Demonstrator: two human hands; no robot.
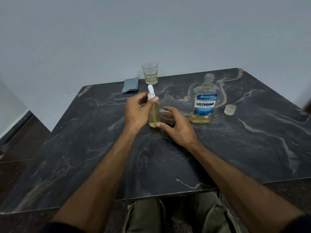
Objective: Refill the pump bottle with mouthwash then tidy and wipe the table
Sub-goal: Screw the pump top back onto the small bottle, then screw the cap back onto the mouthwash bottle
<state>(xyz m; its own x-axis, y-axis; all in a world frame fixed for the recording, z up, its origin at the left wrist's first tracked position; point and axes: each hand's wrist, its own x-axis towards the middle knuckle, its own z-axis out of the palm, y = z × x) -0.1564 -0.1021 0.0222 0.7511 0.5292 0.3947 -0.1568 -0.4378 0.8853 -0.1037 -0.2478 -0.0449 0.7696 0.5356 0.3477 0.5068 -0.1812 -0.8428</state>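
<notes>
The left hand point(136, 109) is wrapped around the upper part of the pump bottle point(154, 116), its fingers curled at the neck just below the white pump head point(151, 93), so the small clear bottle stands upright on the dark marble table point(235, 148) with pale yellow liquid filling most of it. The right hand point(176, 126) sits just to the right of the bottle with fingers spread apart, its thumb tip touching the bottle's base and its other fingers clasping nothing. Further right of that hand stands the mouthwash bottle point(204, 105), uncapped, part full of the same yellow liquid. Its clear cap point(229, 109) lies on the table beyond it, to the right. Past the left hand, near the table's far edge, a folded grey cloth point(131, 85) lies just left of a drinking glass point(150, 73).
</notes>
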